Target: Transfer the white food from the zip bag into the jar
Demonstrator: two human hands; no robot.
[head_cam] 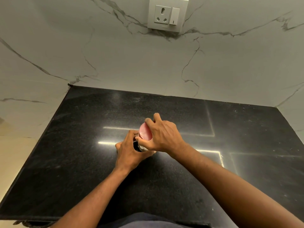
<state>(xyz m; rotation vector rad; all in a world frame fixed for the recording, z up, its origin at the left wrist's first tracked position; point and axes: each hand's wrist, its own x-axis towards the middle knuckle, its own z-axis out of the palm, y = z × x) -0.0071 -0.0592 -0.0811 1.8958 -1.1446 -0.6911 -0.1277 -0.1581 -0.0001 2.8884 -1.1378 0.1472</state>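
Note:
A small jar stands near the middle of the black counter, mostly hidden by my hands. My left hand wraps around its body from the left. My right hand grips the pink round lid, which is tilted up over the jar's mouth. Something white shows just under the lid at the jar's top. No zip bag is in view.
A marble-patterned wall rises behind and to the left of the counter, with a white socket and switch plate high up. The counter's left edge runs diagonally beside a beige floor. Ceiling lights reflect off the counter's polished top.

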